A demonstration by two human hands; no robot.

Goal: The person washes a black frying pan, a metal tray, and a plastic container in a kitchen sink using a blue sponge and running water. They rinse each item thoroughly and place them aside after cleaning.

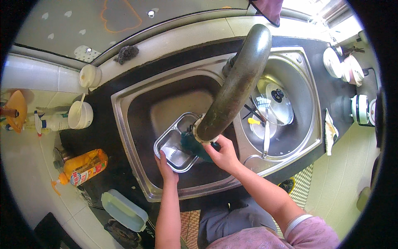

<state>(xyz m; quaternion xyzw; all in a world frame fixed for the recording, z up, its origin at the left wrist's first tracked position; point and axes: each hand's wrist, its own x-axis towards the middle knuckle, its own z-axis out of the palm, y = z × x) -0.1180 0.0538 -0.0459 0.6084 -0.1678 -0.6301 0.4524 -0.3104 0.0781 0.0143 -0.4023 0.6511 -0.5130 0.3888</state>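
Note:
My left hand (168,169) grips the near left edge of a stainless steel divided food tray (175,146), tilted over the left sink basin (147,109). A dark teal cloth (197,147) lies across the tray's right part. My right hand (224,153) has its fingertips at the cloth's upper right edge, just under the faucet's mouth; the faucet partly hides them, so their hold on the cloth is not plain. The big curved metal faucet (239,81) passes over the tray's right end.
The right basin (298,137) holds a glass lid (287,109), a slotted utensil (266,140) and a yellow-handled tool (253,121). On the left stand an orange soap bottle (85,166), a white cup (80,115) and a pale green container (124,210). Bowls (332,62) stand at the right.

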